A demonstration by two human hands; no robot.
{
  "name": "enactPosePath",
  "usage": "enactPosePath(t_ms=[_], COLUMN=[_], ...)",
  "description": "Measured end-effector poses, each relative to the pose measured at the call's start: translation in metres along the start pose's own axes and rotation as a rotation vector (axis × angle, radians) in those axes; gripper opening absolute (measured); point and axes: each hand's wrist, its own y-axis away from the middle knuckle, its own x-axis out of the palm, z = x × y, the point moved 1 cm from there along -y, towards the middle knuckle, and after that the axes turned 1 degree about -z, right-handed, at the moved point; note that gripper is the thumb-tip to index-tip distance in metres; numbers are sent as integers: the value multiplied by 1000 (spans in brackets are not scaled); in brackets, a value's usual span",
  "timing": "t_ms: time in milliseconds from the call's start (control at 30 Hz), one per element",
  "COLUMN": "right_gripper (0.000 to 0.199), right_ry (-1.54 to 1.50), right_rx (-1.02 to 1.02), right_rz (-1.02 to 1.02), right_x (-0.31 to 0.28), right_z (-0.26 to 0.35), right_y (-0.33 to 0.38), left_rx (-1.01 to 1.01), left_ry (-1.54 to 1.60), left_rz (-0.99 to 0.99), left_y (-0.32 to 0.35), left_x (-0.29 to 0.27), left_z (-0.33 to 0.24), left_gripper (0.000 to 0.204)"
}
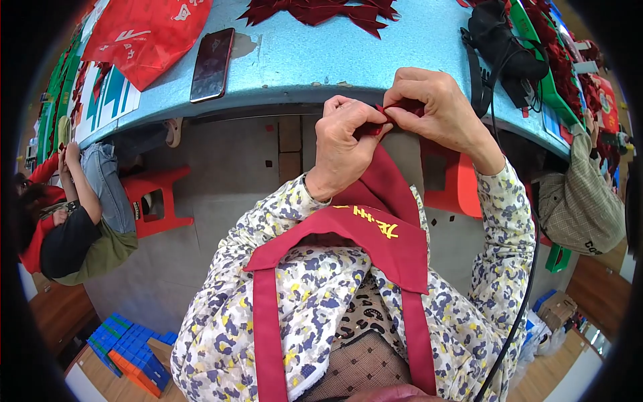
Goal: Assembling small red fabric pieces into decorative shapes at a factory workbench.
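Above the front edge of the blue table (295, 57), both my hands hold a small piece of dark red cloth (370, 130). My left hand (341, 149) pinches one end, its fingers curled in. Close beside it on the right, my right hand (439, 110) pinches the other end between thumb and fingers. The fingers cover most of the cloth, so its full shape is hidden. At the far side of the table lies a heap of dark red cloth pieces (335, 11) with pointed ends. A dark red apron (335, 231) hangs from my neck, below the hands.
A phone (213, 65) and a red bag (151, 40) lie on the table at left. A black pouch (499, 40) with cords and a green tray (552, 84) are at right. People sit at both sides, near red stools (157, 201). Blue boxes (127, 345) stand behind on the left.
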Motion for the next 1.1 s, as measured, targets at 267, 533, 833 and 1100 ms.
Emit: enactPosePath(t_ms=[267,533,833,1100], right_gripper=[5,4,4,5], right_ry=[104,45,15,116], right_rx=[-34,16,51,3], right_rz=[-28,-29,-10,-2], right_x=[7,15,25,33], right_z=[8,16,18,27], right_y=[-10,-16,-20,-27], left_rx=[-42,-76,-85,-114], left_ry=[6,-1,13,7], left_rz=[14,5,-14,-44], left_y=[0,2,4,7], left_x=[-14,-25,-32,-38], left_z=[4,3,6,12], left_gripper=[18,16,12,13])
